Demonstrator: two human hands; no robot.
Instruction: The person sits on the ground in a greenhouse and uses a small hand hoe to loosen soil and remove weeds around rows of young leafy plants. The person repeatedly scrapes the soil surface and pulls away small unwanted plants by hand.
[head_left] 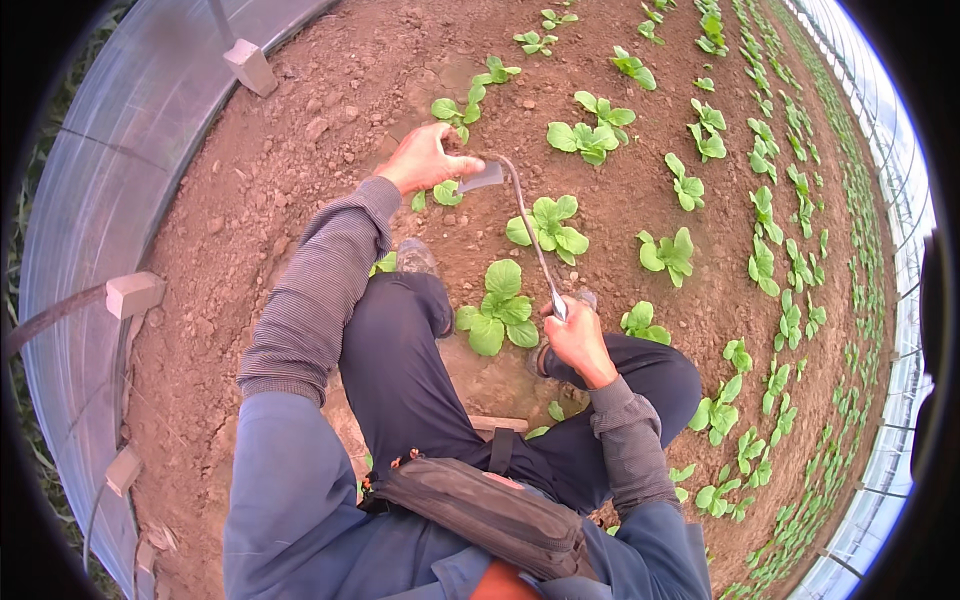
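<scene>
My right hand point(578, 342) is closed round the handle of a small hand hoe point(522, 203), in front of my right knee. The hoe's thin, curved neck runs up and away to a flat grey blade, which hangs just above the soil close to my left hand. My left hand point(428, 158) reaches out over the row, thumb and fingers apart, with nothing visible in it. Right beside it are a leafy green seedling point(456, 111) on the far side and a partly covered seedling point(446, 193) on the near side. Larger seedlings point(498, 310) grow between my feet and the hoe.
Rows of leafy green plants point(670, 255) stretch away to the right over brown soil. Along the left runs a plastic sheet wall point(100, 200) with blocks point(135, 295) at its foot. Another translucent wall point(905, 200) curves at the far right. A waist bag point(490, 510) lies across my lap.
</scene>
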